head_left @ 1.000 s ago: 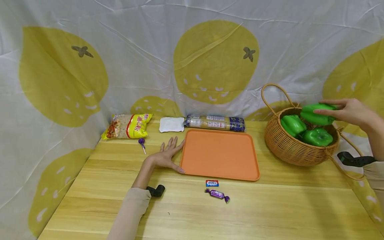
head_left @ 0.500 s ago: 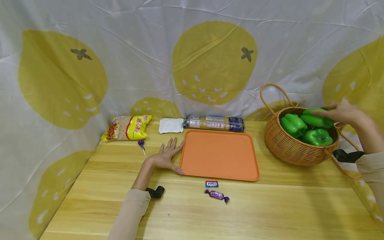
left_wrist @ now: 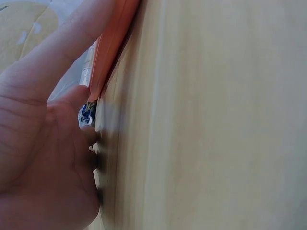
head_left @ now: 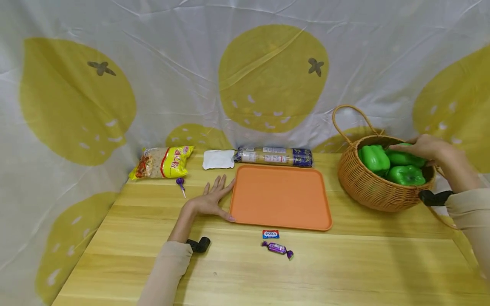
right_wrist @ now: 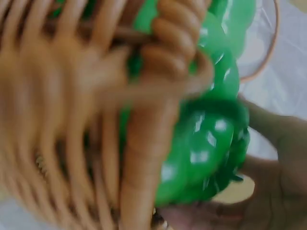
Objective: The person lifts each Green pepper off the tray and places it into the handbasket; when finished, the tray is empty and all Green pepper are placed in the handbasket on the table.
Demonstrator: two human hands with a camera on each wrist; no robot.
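Wooden table (head_left: 344, 263): light plank top carrying everything, with a white cloth printed with yellow fruit hung behind it
Orange tray (head_left: 280, 196): flat rectangular plastic tray at the middle of the table, bare inside
Wicker basket (head_left: 367, 187): round woven basket with a loop handle, to the right of the tray and apart from it, holding three green bell peppers
Right hand (head_left: 423, 148): over the basket's far right side, fingers curled round the rear green bell pepper (head_left: 405, 159), which sits inside the basket among the others
Left hand (head_left: 210, 199): flat on the table, fingers straight and spread, gripping nothing, thumb against the tray's left edge
Back row: yellow snack bag (head_left: 162, 161), white packet (head_left: 218, 159), long wrapped biscuit pack (head_left: 273, 156)
Sweets: purple lollipop (head_left: 181, 183) left of the hand; blue-red candy (head_left: 270, 233) and purple wrapped candy (head_left: 278, 248) just in front of the tray
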